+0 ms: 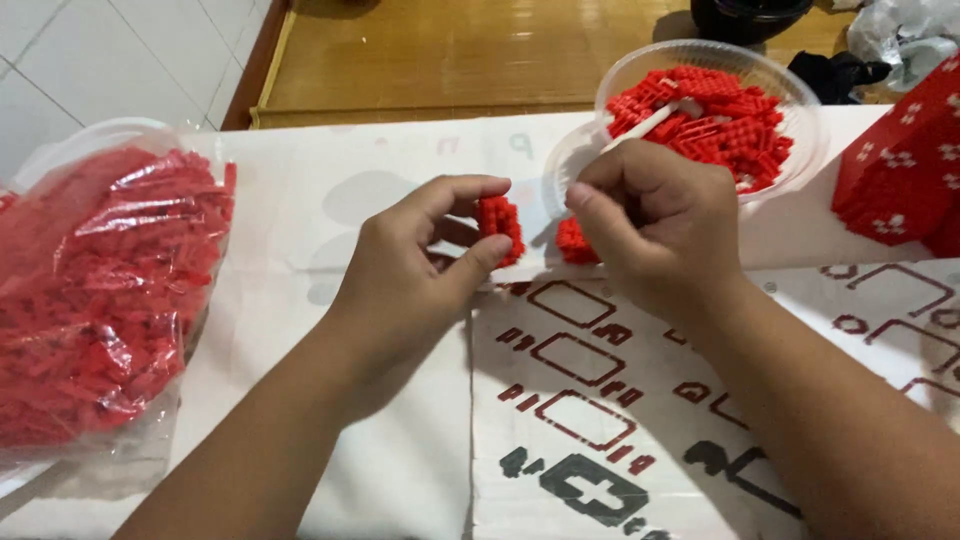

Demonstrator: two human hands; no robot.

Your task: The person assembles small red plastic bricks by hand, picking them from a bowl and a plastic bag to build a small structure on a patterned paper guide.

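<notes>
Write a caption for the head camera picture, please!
Left hand pinches red brick cluster; right hand grips white tool.

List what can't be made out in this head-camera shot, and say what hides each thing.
- Right hand: its curled fingers hide the grip on the white tool and most of the small red piece.
- Left hand: thumb and forefinger cover part of the red block piece.
- Bag of red pieces: cut off by the left edge; single pieces blur behind the plastic.
- Red built block: cut off by the right edge.
- Dark bowl: cut off by the top edge.
</notes>
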